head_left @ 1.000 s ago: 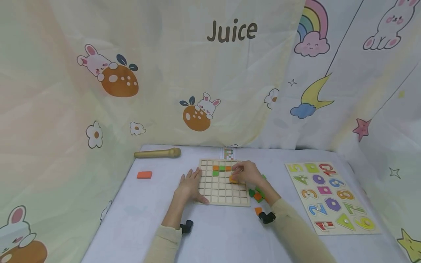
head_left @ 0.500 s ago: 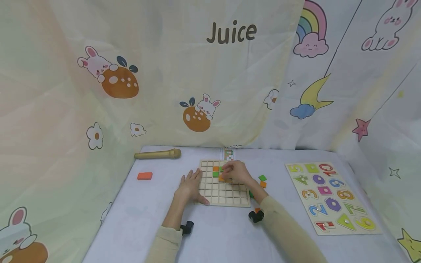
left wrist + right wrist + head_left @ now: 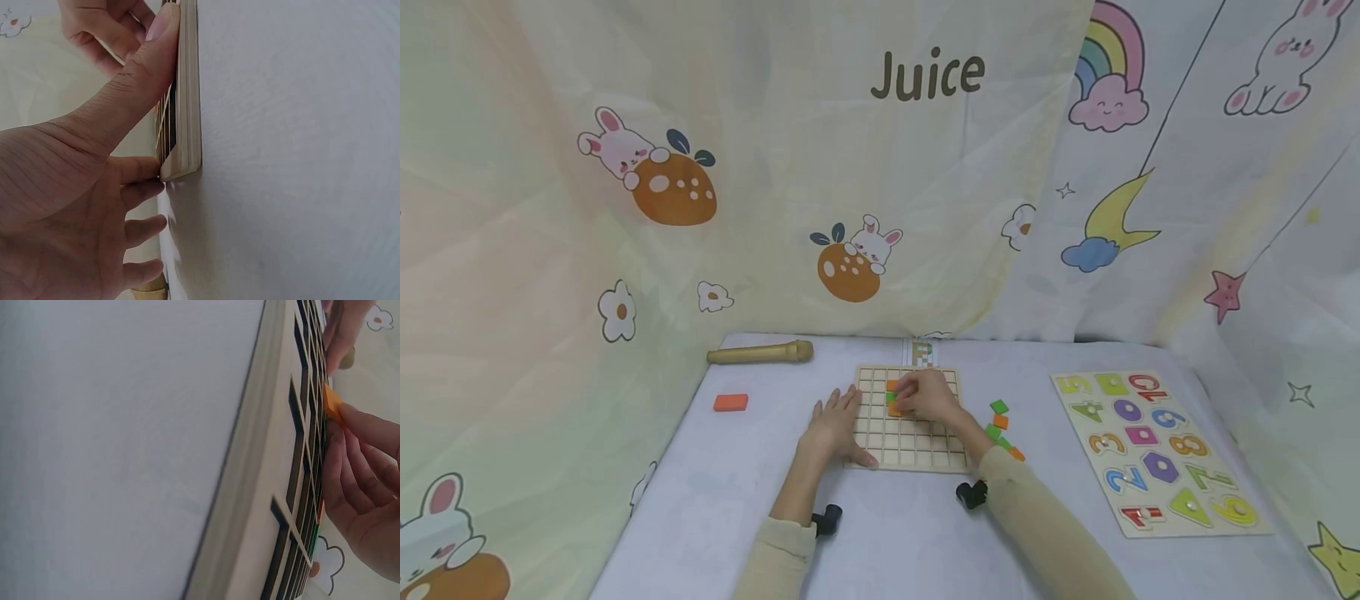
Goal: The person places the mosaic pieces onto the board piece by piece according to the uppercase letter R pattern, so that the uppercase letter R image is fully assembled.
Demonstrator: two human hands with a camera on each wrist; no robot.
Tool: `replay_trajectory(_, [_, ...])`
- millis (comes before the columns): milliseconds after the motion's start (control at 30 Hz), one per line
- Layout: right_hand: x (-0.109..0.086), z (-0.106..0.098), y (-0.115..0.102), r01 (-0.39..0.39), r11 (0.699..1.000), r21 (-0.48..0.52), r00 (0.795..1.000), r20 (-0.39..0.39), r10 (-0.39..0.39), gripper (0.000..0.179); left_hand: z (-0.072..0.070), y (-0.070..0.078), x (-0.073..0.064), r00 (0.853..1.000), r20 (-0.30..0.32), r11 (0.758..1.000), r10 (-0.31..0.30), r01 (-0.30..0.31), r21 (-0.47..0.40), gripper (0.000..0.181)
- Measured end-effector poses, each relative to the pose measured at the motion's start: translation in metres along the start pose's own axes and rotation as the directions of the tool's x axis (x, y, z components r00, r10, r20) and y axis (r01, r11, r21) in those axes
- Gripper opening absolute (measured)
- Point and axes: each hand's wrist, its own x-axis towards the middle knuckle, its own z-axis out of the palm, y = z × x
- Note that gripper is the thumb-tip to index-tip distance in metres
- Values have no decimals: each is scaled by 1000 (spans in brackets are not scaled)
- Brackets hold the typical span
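Observation:
A wooden grid board (image 3: 910, 457) lies on the table. My left hand (image 3: 830, 429) rests at its left side, with the thumb on the front edge and the fingers spread, as the left wrist view (image 3: 94, 162) also shows. Over the upper left part of the grid, my right hand (image 3: 931, 396) pinches an orange square tile (image 3: 332, 403) between thumb and finger. That tile is tilted and touches or nearly touches the grid. A green tile (image 3: 891, 397) and another orange tile (image 3: 891, 385) sit in cells just behind it. My right hand hides the cells to their right.
Loose green and orange tiles (image 3: 998, 407) lie right of the board. Farther right is a number puzzle board (image 3: 1138, 492). At the back left are a gold toy microphone (image 3: 760, 352) and a red-orange block (image 3: 730, 403). Behind the grid lies a pattern card (image 3: 922, 354).
My right hand has moved left across the grid, carrying the orange tile to below the green one. My left hand has stayed in place.

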Motion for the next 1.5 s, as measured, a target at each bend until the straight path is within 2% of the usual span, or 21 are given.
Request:
replay_trajectory(300, [1, 4, -5, 19, 1000, -13, 1000, 22, -18, 24, 0, 0, -2, 1000, 5, 1000, 8, -8, 2, 141])
replay_trajectory(500, [2, 7, -5, 52, 997, -58, 998, 37, -50, 24, 0, -1, -1, 1000, 6, 1000, 5, -5, -10, 141])
replay_trajectory(767, [-6, 2, -8, 50, 997, -56, 999, 18, -49, 27, 2, -1, 0, 1000, 6, 1000, 6, -6, -5, 141])
replay_trajectory(967, [-15, -9, -9, 51, 994, -95, 998, -15, -53, 23, 2, -1, 1, 1000, 17, 1000, -8, 8, 2, 139])
replay_trajectory(1133, [-22, -22, -7, 20, 995, -101, 998, -54, -25, 23, 5, -4, 4, 1000, 8, 1000, -18, 18, 9, 142])
replay_trajectory(1267, [-28, -35, 1, -7, 996, -87, 997, -77, 1, 23, 12, -9, 11, 1000, -12, 1000, -5, 5, 4, 147])
replay_trajectory(1400, [-35, -47, 11, -24, 996, -88, 995, -99, 15, 23, 11, -8, 10, 1000, -16, 1000, 1, -2, -13, 148])
replay_trajectory(1500, [-39, -55, 18, -34, 993, -109, 993, -112, 21, 23, 9, -7, 9, 1000, 3, 1000, -18, 18, -8, 147])
